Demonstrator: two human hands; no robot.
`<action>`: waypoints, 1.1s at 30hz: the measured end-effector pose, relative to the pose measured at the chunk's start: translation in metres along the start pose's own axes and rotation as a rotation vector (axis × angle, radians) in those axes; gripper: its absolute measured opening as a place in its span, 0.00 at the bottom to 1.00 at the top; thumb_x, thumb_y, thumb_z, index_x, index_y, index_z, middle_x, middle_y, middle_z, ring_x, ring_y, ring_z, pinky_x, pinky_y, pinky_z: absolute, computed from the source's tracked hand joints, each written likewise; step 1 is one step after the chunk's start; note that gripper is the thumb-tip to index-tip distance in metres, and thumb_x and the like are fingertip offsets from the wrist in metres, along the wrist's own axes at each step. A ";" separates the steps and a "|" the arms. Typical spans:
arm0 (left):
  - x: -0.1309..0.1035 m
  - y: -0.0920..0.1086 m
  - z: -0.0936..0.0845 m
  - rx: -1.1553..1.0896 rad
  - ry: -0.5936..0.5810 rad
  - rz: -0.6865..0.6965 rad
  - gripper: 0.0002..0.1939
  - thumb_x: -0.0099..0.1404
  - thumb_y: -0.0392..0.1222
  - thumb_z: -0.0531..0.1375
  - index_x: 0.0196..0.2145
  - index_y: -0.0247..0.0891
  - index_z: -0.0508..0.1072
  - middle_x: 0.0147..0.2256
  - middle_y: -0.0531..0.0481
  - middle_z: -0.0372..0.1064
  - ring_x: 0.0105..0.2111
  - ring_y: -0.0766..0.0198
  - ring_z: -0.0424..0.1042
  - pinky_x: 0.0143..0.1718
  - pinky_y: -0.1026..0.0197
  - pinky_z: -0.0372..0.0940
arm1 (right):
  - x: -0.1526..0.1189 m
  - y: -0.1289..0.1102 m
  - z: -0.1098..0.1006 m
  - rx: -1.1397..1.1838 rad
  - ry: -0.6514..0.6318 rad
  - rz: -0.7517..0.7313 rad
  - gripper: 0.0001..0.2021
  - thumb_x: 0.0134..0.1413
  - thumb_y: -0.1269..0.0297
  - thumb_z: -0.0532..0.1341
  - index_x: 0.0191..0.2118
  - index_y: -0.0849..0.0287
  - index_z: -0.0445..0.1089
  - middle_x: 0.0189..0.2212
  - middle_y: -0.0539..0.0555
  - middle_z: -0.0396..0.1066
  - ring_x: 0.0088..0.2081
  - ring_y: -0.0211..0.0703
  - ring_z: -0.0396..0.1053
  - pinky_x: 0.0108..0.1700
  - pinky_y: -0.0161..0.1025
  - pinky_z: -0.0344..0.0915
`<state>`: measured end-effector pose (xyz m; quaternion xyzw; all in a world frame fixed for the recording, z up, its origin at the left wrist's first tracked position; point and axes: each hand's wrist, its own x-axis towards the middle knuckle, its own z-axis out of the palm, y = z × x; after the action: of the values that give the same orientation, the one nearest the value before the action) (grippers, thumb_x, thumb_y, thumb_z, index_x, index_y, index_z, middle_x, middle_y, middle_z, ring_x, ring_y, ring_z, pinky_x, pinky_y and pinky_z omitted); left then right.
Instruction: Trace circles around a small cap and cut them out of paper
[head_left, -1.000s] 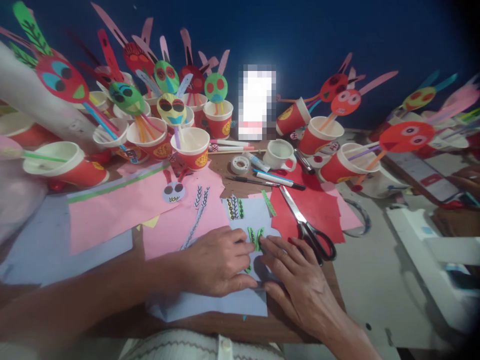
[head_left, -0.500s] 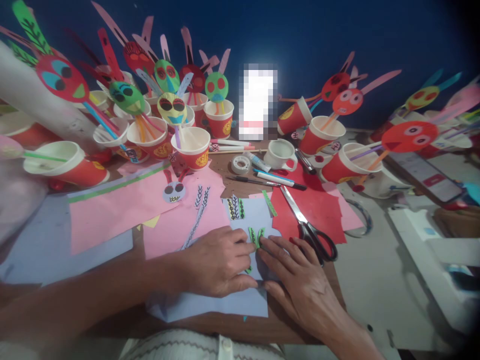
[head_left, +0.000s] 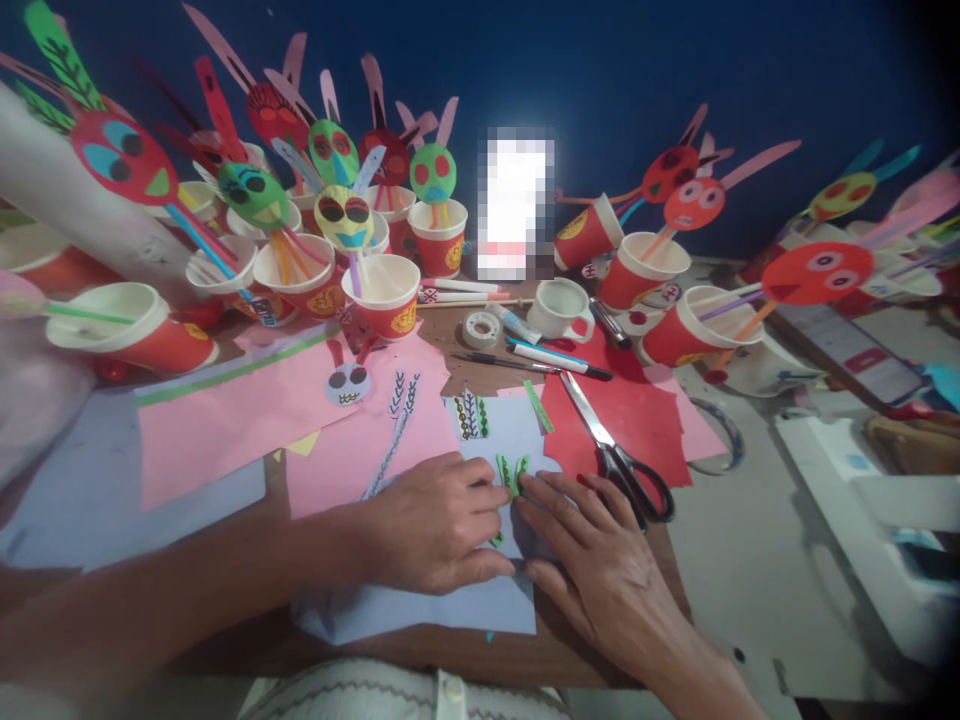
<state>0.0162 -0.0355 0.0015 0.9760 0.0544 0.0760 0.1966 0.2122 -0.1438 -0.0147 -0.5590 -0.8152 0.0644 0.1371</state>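
Observation:
My left hand (head_left: 442, 520) rests on a sheet of light blue paper (head_left: 480, 612), its fingers bent and its thumb stretched out. The index fingertip touches the lower end of small green paper strips (head_left: 504, 470) that bear dark marks. From the other side my right hand (head_left: 589, 550) lies fairly flat, fingers extended, with the index tip against the same strips. Above them on the blue sheet sit several patterned strips (head_left: 471, 416). Scissors (head_left: 592, 410) with black handles lie just beyond my right fingers.
Red paper cups (head_left: 386, 310) holding straws with paper faces (head_left: 343, 216) line the back and both sides. Pink paper (head_left: 232, 420), red paper (head_left: 637, 410), pens (head_left: 562, 360), a tape roll (head_left: 481, 329) and a white mug (head_left: 556, 310) lie between. A phone (head_left: 855, 350) is at right.

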 end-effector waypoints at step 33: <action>0.002 -0.003 0.005 -0.004 -0.026 -0.010 0.20 0.68 0.51 0.47 0.31 0.34 0.70 0.37 0.43 0.69 0.37 0.57 0.60 0.39 0.54 0.60 | 0.006 -0.003 -0.001 0.045 0.038 0.021 0.13 0.58 0.61 0.56 0.47 0.57 0.70 0.51 0.52 0.71 0.51 0.52 0.64 0.54 0.51 0.51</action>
<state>0.0189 -0.0345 -0.0035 0.9763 0.0567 0.0624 0.1994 0.2078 -0.1393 -0.0118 -0.5653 -0.8049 0.0737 0.1645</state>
